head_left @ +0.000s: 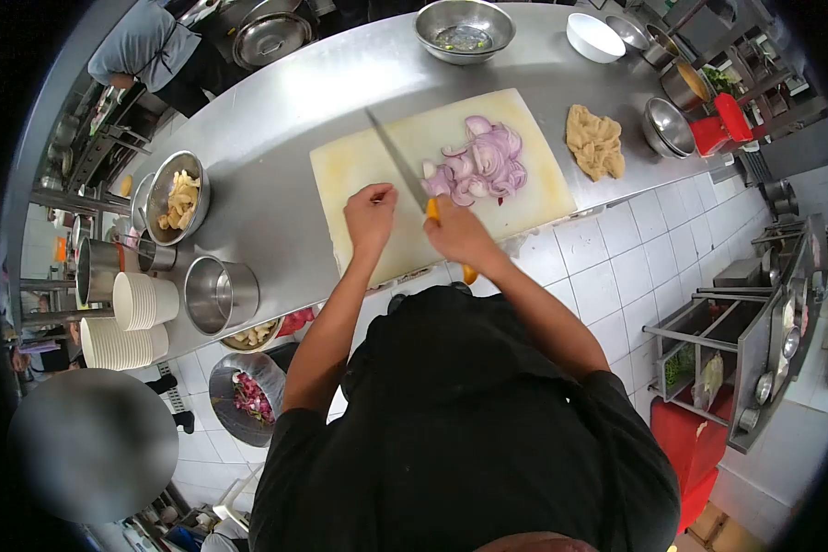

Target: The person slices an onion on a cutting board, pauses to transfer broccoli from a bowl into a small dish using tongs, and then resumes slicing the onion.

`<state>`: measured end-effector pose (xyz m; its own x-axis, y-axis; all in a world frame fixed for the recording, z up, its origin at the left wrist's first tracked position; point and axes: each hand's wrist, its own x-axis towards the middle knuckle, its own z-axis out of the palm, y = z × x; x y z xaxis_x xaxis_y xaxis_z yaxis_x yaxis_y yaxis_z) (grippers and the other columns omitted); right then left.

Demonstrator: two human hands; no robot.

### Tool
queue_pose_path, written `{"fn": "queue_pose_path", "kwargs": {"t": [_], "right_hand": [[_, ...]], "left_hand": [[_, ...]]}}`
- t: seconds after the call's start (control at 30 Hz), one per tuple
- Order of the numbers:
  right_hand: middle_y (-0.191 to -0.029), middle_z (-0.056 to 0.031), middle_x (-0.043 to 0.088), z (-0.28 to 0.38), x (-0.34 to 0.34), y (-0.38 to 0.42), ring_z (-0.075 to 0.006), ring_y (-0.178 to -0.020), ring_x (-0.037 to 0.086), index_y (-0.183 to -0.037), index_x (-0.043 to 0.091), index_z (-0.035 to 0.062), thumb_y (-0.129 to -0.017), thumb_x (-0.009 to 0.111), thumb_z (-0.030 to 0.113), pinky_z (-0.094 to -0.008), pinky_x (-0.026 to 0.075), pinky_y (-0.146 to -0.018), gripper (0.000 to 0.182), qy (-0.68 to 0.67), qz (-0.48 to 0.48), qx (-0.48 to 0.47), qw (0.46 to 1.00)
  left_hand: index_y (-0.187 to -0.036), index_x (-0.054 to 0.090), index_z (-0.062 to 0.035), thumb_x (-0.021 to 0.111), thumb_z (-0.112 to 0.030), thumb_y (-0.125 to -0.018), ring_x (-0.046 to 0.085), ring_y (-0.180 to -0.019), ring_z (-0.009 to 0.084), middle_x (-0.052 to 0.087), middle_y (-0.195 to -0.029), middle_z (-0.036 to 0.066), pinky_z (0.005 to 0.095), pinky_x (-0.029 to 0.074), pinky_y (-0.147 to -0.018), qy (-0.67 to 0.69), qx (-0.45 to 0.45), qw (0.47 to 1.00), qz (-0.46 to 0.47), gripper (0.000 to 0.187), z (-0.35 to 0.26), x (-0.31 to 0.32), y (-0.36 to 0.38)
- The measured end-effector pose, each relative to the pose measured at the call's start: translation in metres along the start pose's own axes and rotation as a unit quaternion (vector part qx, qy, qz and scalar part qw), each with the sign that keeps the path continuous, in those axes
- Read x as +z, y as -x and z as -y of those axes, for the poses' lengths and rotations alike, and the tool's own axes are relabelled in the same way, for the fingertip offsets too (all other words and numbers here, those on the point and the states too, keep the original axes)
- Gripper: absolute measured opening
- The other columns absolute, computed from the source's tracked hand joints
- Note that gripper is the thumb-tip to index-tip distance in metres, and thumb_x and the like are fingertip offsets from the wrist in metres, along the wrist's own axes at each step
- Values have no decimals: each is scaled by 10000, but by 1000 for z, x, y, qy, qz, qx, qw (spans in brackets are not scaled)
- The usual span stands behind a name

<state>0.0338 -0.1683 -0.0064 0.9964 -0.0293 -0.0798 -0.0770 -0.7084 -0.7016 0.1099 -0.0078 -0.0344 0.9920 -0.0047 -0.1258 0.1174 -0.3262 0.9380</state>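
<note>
My right hand (457,232) is wrapped round the yellow handle of a long kitchen knife (397,158), whose blade slants up and left over the cutting board (340,175). Just right of the blade lies a heap of sliced red onion (484,160). My left hand (370,219) is closed over the board's left part, apart from the knife, with a small dark speck at the fingertips; I cannot tell what it holds. The board rests on a steel table at its near edge.
A steel bowl (465,31) stands beyond the board, a crumpled tan cloth (595,143) to its right. Leftward are a bowl of pale yellow pieces (177,197) and a steel pot (221,294). A lined bin (239,419) with onion scraps stands below. Another person (152,55) is across the table.
</note>
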Motion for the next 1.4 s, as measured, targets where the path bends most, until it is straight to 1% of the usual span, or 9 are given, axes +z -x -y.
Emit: {"fn": "queue_pose_path", "kwargs": {"t": [0.13, 0.37, 0.57, 0.6, 0.7, 0.8, 1.07, 1.17, 1.4], "right_hand": [[-821, -299, 664, -3, 3, 10, -497, -781, 649, -1195, 399, -88, -903, 535, 180, -565, 518, -762, 418, -69, 75, 63, 993], [-854, -328, 657, -68, -11, -9, -513, -820, 640, -1145, 439, -48, -901, 539, 147, -578, 501, -785, 328, 12, -39, 25, 999], [-874, -339, 650, -53, -25, -18, -536, -821, 621, -1152, 462, -23, -913, 540, 164, -585, 491, -765, 313, -27, 3, 73, 997], [-793, -242, 668, -56, -15, -15, -428, -689, 663, -1134, 490, 9, -929, 568, 182, -513, 526, -636, 279, 10, -57, 10, 998], [-701, -104, 615, -45, -1, -12, -228, -555, 622, -1078, 522, 30, -949, 592, 172, -380, 504, -497, 204, -316, 50, 108, 941], [-671, -23, 542, -53, 17, -12, -95, -519, 534, -1021, 539, 50, -962, 596, 142, -273, 452, -447, 123, -364, 77, 81, 925], [-692, -53, 573, -60, 29, -14, -151, -504, 539, -994, 527, 65, -963, 572, 119, -295, 448, -440, 76, -343, -1, 58, 938], [-718, -59, 577, -65, 35, -13, -152, -532, 539, -1033, 518, 73, -964, 555, 105, -295, 443, -455, 86, -333, -10, 39, 942], [-752, -67, 581, -45, 39, -3, -154, -556, 539, -1100, 520, 74, -967, 543, 114, -295, 441, -466, 141, -308, -20, 42, 950]], "left_hand": [[-1032, 727, 16, 715, -147, -877, 645, -679, 111, 709, -847, 71, 254, 530, -571, 36, -26, 999, -32, 226, -11, -13, 22], [-1078, 702, 25, 705, -144, -895, 631, -699, 120, 684, -873, 53, 252, 536, -606, 118, -150, 982, -8, 249, 4, -43, 83], [-1078, 697, 19, 699, -210, -909, 634, -739, 123, 676, -885, 53, 259, 537, -647, 148, -201, 967, 45, 284, 20, -75, 144], [-1082, 694, 15, 694, -225, -914, 639, -762, 127, 675, -901, 57, 267, 539, -665, 148, -214, 963, 77, 294, 22, -84, 151], [-1055, 701, 12, 697, -286, -909, 647, -776, 136, 679, -895, 71, 281, 545, -691, 143, -243, 948, 147, 331, 50, -103, 167], [-1014, 715, 14, 705, -299, -885, 653, -747, 147, 685, -869, 78, 280, 547, -691, 49, -258, 953, 150, 339, 92, -116, 176], [-976, 738, -78, 705, -316, -764, 680, -944, 336, 715, -997, 143, 408, 532, -882, -256, -114, 953, 111, 321, 266, -118, 202], [-1061, 705, -83, 682, -273, -769, 648, -1059, 316, 708, -1060, 125, 431, 501, -961, -285, -106, 946, 111, 350, 320, -105, 208], [-1304, 562, -58, 677, -199, -786, 563, -1194, 371, 567, -1255, 201, 435, 504, -994, -266, -218, 929, 136, 550, 359, -79, 205]]}}
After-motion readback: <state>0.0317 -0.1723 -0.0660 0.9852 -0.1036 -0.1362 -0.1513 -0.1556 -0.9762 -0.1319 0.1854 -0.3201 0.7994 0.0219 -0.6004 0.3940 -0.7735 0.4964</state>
